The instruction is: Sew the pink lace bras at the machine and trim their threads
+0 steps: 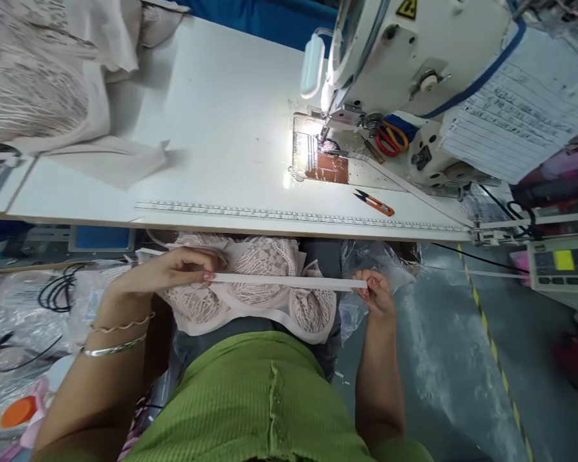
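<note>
A narrow pale elastic band is stretched straight between my two hands, over my lap. My left hand pinches one end between thumb and fingers. At the other end, my right hand is closed on the band, fingertips together. Beneath the band, a beige lace bra lies across my lap with its cups side by side. The bra touches the front edge of the white sewing table.
The sewing machine stands at the back right, its needle area lit. Orange thread snips and red-handled scissors lie near it. More lace pieces are heaped at the left. A printed ruler runs along the front edge.
</note>
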The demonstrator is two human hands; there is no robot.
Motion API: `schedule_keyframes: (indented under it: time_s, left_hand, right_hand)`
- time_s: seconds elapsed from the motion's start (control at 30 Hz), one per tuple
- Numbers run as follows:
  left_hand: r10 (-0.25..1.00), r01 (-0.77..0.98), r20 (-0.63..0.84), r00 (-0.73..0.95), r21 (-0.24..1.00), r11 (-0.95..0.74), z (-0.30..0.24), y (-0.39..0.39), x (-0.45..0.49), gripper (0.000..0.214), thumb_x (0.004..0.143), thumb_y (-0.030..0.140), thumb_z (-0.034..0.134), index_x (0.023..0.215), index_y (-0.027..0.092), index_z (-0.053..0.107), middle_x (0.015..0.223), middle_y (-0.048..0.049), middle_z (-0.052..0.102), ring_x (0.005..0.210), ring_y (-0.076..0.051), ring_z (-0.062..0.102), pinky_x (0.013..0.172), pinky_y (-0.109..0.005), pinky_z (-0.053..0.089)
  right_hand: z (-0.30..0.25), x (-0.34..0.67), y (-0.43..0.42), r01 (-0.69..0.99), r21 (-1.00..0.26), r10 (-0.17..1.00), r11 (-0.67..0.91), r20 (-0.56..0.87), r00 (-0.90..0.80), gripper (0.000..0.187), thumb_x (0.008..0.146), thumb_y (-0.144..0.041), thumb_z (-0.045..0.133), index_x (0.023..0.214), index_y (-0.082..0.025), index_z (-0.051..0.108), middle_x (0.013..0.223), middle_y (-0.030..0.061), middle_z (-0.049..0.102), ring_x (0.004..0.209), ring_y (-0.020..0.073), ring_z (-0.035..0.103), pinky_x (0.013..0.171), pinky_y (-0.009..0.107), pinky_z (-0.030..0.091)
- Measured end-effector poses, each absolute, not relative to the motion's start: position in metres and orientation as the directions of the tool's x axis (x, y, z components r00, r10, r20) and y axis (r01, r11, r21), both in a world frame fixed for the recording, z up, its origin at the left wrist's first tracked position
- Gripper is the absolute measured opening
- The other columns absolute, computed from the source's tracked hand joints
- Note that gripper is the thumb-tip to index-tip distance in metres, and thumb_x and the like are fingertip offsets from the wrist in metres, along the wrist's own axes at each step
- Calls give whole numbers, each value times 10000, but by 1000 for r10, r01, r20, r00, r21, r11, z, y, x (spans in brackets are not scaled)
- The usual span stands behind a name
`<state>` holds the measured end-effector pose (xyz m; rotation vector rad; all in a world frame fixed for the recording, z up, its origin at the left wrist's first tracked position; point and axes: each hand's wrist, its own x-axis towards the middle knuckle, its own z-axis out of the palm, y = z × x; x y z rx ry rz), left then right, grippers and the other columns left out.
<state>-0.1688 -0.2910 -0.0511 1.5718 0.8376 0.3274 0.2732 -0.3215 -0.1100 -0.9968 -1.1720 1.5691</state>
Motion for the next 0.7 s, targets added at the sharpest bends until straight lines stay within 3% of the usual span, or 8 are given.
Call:
schedule_keyframes:
  time_s: [0.17, 0.37, 0.53, 0.6, 0.7]
  left_hand:
    - [712, 225, -147, 686, 974, -16, -59, -290, -175, 396, 943, 432, 621, 662, 153, 631, 684, -23, 584, 668, -133, 515, 655, -222, 425]
    - [718, -108, 214, 662, 976, -191, -68, -287, -177, 339, 933, 301, 596, 625, 163, 629, 566, -44, 549, 524, -163, 520, 509, -262, 437]
    - [787, -316, 365, 498, 921, -228, -75, -290, -163, 346, 901, 305, 598, 585, 166, 580, 473, -22, 470, 468, -151, 454, 464, -276, 393]
    - [836, -433, 385, 391, 879, -202, -79, -294, -154, 402, 873, 341, 619, 528, 177, 495, 438, 3, 392, 438, -136, 394, 445, -274, 366]
    - [909, -470, 256, 330, 879, -77, -85, -301, -148, 523, 856, 421, 640, 467, 185, 382, 406, 20, 307, 418, -129, 352, 434, -264, 353]
  right_hand:
    - [-98, 273, -324, -265, -961, 963, -81, -6, -271, 530, 798, -646, 690, 485, -250, 528, 366, -55, 353, 359, 117, 303, 426, 291, 293]
    - [-87, 268, -322, -396, -918, 940, -14, 124, -319, 478, 870, -540, 677, 520, -223, 599, 369, -58, 414, 335, 93, 345, 438, 268, 351]
    - [-91, 258, -325, -525, -848, 935, 64, 235, -265, 614, 844, -648, 647, 424, -240, 460, 280, -100, 275, 257, 72, 230, 414, 275, 311]
    - [-92, 248, -327, -597, -796, 941, 98, 269, -204, 663, 841, -700, 604, 406, -243, 403, 260, -115, 194, 249, 70, 167, 429, 285, 308]
    - [-91, 232, -326, -739, -663, 931, 117, 332, -151, 601, 860, -597, 652, 425, -247, 430, 256, -127, 169, 262, 72, 151, 458, 282, 321]
